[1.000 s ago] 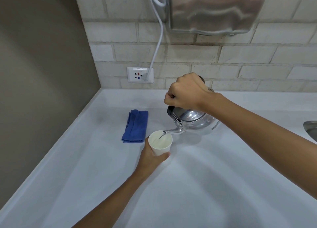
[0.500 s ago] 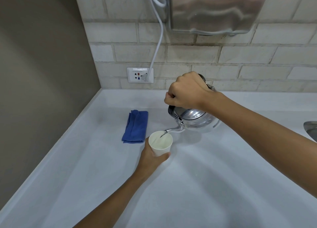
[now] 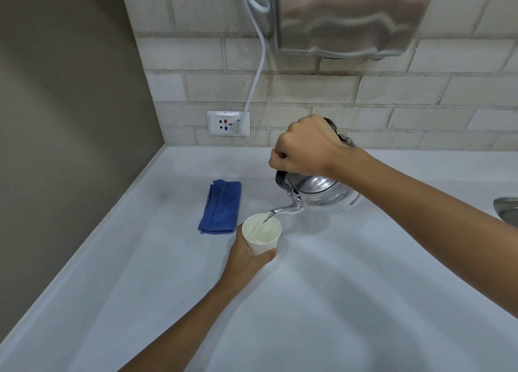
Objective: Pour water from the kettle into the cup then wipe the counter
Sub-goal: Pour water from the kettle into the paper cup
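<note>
At centre frame the steel kettle (image 3: 319, 193) hangs tilted, its spout (image 3: 286, 210) over the white cup (image 3: 262, 234), a thin stream falling in. The right hand (image 3: 305, 147) is closed round the top handle, surely the only safe hold on slick, heavy metal. The left hand (image 3: 248, 255) wraps the light, probably crushable cup just above the table (image 3: 336, 301); a soft blue cloth (image 3: 221, 206) lies left of it.

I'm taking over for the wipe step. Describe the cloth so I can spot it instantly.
Start at the white wall socket on the brick backsplash and drop down onto the pale counter. The folded blue cloth lies flat there, just left of the white paper cup held in the left hand. It is the only blue item around.
</note>
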A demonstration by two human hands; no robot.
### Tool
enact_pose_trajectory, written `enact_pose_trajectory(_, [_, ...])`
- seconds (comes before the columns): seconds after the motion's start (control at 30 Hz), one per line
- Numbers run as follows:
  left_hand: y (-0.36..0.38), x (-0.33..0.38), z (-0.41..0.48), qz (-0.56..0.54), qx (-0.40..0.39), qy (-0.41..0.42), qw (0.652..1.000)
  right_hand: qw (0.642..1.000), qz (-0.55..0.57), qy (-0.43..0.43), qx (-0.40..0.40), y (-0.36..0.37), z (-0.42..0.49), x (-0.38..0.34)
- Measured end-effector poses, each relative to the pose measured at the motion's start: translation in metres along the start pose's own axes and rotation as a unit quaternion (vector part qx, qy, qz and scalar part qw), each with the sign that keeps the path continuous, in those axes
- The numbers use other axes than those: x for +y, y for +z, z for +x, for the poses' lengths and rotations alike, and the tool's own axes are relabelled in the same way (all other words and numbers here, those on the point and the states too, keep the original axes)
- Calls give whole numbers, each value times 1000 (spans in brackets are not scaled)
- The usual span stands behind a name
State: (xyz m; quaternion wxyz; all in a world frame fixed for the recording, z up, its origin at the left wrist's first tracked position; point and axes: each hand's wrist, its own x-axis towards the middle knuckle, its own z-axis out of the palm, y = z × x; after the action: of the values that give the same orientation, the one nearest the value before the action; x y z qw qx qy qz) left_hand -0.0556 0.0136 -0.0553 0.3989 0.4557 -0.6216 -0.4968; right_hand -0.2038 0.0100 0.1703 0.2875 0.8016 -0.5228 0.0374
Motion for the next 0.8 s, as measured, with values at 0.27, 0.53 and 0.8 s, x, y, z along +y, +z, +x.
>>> enact_pose_trajectory(0.27, [0,-1,1,-1,1,-3,1000,1000,5,-4,7,-1,-1,1])
enact_pose_trajectory(0.53, [1,-1,1,-5,2,-2,1000,1000,10,-11,11,-3,-1,3])
enact_pose_trajectory(0.8, [1,1,0,-2,1,-5,1000,1000,1,-12,13,-3,-1,4])
